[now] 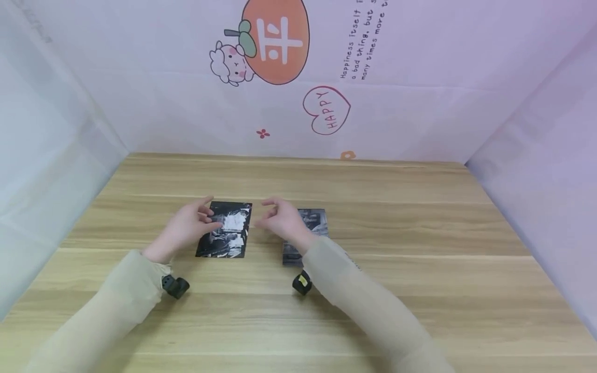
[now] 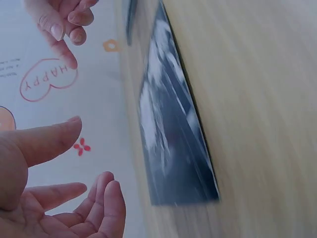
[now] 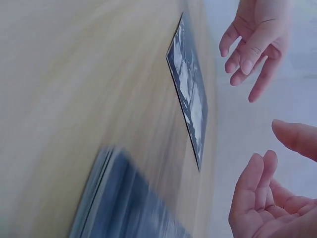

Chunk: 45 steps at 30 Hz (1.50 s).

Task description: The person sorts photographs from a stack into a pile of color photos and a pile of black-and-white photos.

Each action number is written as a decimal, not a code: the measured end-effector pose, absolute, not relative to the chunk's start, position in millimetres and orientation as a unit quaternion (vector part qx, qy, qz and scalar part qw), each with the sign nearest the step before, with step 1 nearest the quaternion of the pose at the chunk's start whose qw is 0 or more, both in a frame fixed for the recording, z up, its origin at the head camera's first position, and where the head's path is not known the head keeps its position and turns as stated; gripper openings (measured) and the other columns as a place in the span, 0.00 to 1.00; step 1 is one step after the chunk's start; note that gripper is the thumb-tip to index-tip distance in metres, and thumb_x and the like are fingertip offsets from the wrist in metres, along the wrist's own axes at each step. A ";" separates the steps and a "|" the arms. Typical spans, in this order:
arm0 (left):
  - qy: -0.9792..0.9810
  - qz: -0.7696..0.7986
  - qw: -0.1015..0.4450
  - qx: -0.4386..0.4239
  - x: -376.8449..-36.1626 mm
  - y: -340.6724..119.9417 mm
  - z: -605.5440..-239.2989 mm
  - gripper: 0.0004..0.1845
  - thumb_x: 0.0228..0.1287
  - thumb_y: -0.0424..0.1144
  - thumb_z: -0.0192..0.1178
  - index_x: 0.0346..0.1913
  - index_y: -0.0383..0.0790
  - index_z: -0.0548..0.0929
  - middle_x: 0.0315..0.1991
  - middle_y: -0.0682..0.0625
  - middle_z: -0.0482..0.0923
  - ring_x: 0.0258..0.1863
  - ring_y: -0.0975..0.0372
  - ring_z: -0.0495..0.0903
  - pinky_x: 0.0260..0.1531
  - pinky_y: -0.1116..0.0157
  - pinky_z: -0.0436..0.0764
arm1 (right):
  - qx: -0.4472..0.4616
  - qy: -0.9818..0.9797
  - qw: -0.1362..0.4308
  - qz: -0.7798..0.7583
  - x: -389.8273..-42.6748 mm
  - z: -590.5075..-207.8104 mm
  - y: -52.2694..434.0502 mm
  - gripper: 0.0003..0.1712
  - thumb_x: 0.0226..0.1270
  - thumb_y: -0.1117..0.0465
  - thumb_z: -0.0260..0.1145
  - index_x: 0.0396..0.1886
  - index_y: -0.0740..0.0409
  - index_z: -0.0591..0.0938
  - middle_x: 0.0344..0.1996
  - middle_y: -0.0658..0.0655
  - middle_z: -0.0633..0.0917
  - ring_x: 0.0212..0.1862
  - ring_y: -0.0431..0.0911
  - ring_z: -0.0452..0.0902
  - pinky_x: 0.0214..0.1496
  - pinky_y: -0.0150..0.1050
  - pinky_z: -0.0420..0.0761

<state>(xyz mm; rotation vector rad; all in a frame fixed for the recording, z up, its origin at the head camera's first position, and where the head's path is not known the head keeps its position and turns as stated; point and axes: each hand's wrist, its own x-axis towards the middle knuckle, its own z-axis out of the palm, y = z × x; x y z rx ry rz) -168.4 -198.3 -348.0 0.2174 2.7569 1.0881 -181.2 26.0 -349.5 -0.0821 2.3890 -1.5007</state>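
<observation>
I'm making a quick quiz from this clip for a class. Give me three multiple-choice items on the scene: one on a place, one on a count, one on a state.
1. Where does the single black-and-white card lie?
A. On the wooden table, under the left hand
B. Propped against the back wall
C. In the right hand

2. How many hands are over the table?
A. One
B. Two
C. None

3. In what state are the hands?
A. Both gripping cards
B. Both open, holding nothing
C. Both in fists

Key:
1. A: the card lies flat on the table, partly beneath the left hand.
2. B: the left hand and the right hand both show in the head view.
3. B: the wrist views show relaxed, spread fingers with no card between them; the grey stack lies on the table under the right hand.
</observation>
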 end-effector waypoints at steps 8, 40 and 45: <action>0.908 0.405 0.072 0.082 -161.8 -181.9 -350.8 0.37 0.60 0.33 0.61 0.68 0.24 0.57 0.51 0.30 0.73 0.48 0.46 0.78 0.48 0.55 0.81 | -0.046 0.835 0.156 -0.525 -177.9 -354.7 61.5 0.33 0.56 0.63 0.70 0.63 0.58 0.72 0.32 0.52 0.82 0.29 0.41 0.74 0.33 0.33 0.78; 0.879 0.450 0.118 0.099 -167.2 -89.2 -372.2 0.34 0.59 0.37 0.64 0.67 0.33 0.65 0.54 0.37 0.74 0.52 0.50 0.76 0.50 0.55 0.79 | -0.026 0.855 0.149 -0.497 -170.8 -368.9 151.1 0.34 0.57 0.65 0.68 0.63 0.66 0.68 0.38 0.60 0.81 0.34 0.45 0.77 0.40 0.36 0.81; 0.875 0.451 0.139 0.106 -168.9 -76.5 -372.4 0.38 0.57 0.37 0.65 0.69 0.32 0.61 0.60 0.35 0.70 0.55 0.48 0.75 0.55 0.53 0.77 | -0.021 0.859 0.156 -0.487 -173.7 -364.2 159.2 0.34 0.57 0.64 0.68 0.64 0.65 0.68 0.41 0.63 0.80 0.34 0.45 0.78 0.41 0.39 0.82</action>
